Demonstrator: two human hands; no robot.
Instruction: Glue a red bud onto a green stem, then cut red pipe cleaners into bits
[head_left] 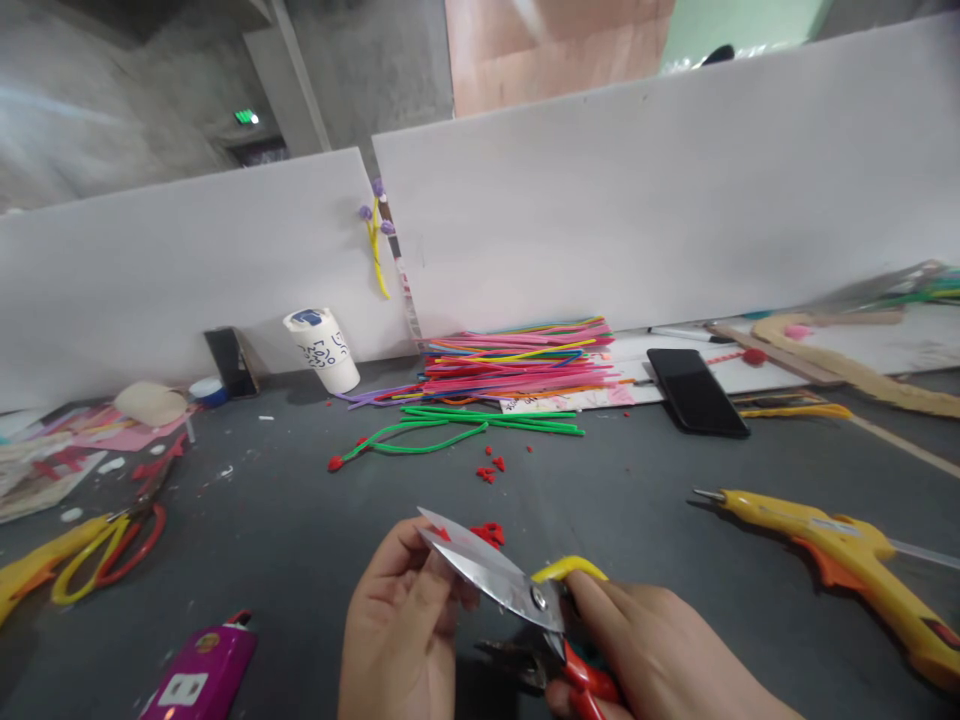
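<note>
My right hand grips the yellow and red handles of a pair of scissors, whose steel blades are spread apart and point left. My left hand sits just left of the blades, fingers pinched together at the upper blade. A small red piece of pipe cleaner shows just above the blade near those fingertips; whether the fingers hold it I cannot tell. Both hands hover low over the dark grey table.
A yellow glue gun lies right. A black phone, a pile of coloured pipe cleaners and green ones lie behind. A paper cup, second scissors and a pink lighter are left. White boards wall the back.
</note>
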